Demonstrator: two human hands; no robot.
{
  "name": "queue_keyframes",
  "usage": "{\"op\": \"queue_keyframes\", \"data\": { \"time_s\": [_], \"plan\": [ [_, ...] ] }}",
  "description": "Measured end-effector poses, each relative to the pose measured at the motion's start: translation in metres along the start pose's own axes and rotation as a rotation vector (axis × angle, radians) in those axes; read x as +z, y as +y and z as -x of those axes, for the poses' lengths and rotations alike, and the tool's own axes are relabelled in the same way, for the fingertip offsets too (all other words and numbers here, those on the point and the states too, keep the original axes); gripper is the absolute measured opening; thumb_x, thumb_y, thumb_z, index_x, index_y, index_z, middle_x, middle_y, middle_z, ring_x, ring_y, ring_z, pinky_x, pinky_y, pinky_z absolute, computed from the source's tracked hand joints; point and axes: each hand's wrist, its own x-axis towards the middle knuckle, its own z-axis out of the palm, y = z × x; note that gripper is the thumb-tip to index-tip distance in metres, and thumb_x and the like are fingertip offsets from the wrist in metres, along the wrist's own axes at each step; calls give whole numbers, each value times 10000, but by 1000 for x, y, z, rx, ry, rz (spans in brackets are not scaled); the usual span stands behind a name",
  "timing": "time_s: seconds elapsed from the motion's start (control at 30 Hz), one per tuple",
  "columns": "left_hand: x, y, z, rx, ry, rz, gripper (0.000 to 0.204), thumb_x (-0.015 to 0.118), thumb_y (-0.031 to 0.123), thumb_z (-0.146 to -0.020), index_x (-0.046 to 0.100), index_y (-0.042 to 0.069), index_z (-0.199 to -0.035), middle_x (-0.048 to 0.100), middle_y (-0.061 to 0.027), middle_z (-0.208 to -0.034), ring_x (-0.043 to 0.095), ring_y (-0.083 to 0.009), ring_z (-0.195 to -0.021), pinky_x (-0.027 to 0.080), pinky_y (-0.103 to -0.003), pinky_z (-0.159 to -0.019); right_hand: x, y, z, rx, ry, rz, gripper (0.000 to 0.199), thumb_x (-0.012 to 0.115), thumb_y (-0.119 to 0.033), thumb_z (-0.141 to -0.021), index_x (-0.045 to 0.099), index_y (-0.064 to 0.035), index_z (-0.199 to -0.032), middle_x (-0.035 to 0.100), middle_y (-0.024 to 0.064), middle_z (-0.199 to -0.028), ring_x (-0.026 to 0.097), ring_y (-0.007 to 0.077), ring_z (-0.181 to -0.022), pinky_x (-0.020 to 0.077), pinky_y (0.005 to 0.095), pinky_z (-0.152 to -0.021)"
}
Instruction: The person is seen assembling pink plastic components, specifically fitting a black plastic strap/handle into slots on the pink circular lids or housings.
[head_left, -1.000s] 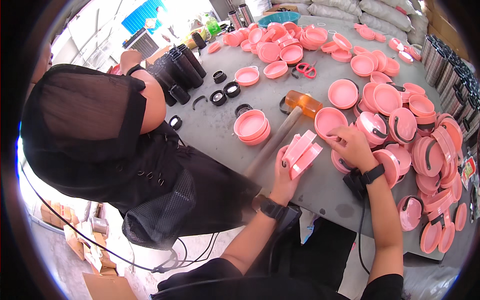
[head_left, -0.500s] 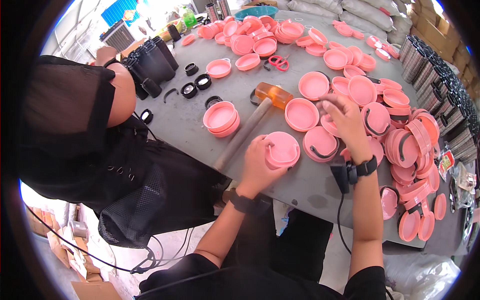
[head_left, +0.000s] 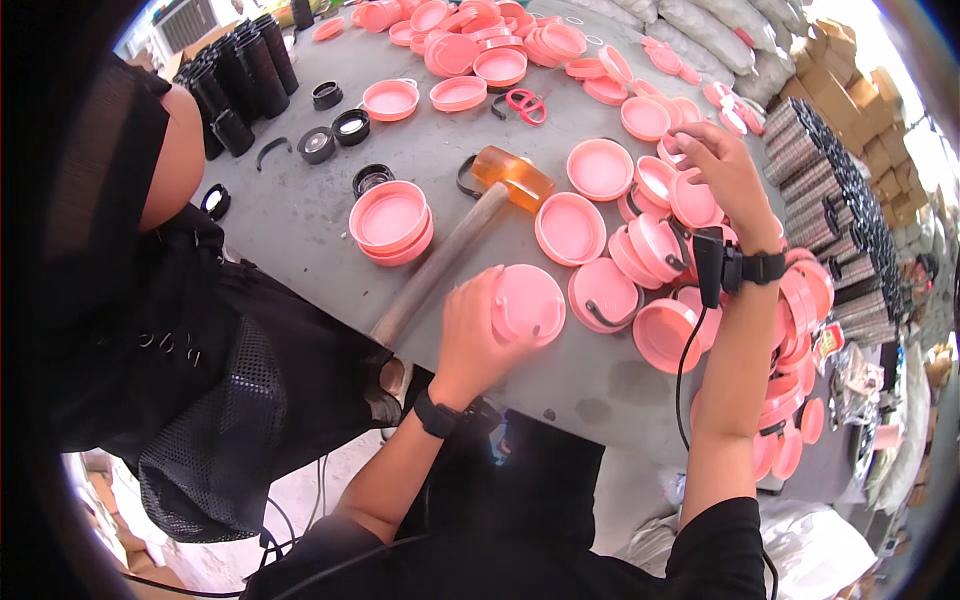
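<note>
My left hand (head_left: 472,335) grips a round pink lid (head_left: 530,303) by its left side, close to the table's near edge. My right hand (head_left: 722,178) is raised over the heap of pink lids, fingers apart and holding nothing that I can see. Below it lie shallow pink lids (head_left: 694,200), some with dark curved strips, such as the lid (head_left: 605,294) just right of the held one. A mallet with an amber head (head_left: 514,180) and a wooden handle rests beyond my left hand. Two stacked pink lids (head_left: 388,218) stand to the mallet's left.
A co-worker (head_left: 110,290) in black sits at the left. Black cylinders (head_left: 240,75) stand beyond, near several black ring caps (head_left: 351,127). Red-handled scissors (head_left: 526,106) lie at the far middle, before more pink lids (head_left: 452,54). Stacked dark tumblers (head_left: 835,210) line the right side.
My right hand has moved up and away over the pink lids. My left hand still holds its lid. The whole view has shifted, with the table's things now farther left.
</note>
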Motion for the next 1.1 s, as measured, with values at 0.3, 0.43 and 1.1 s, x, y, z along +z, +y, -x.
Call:
{"op": "queue_keyframes", "data": {
  "time_s": [0.3,0.43,1.1],
  "plan": [
    [-8,1,-4,-63,-50,80,770,756,299,-559,425,24,-1197,498,-156,-1159,476,-340,-1039,348,-413,-924,120,47,-181,-165,-398,415,319,604,-219,-772,607,-6,-1009,647,151,-955,620,221,-894,464,328,-792],
    [-15,-1,-2,-90,-87,92,802,781,304,-536,417,40,-1200,496,-150,-1168,467,-319,-1089,323,-447,-950,192,74,-235,-59,-349,456,283,596,-244,-757,643,-78,-981,641,135,-982,614,258,-916,465,371,-811],
    [-3,4,10,101,16,-99,706,703,294,-635,413,65,-1236,435,-141,-1218,412,-283,-1142,271,-435,-968,72,-26,-145,-197,93,-66,265,562,-234,-808,638,-16,-939,585,75,-666,571,185,-624,433,317,-561]
  ]
}}
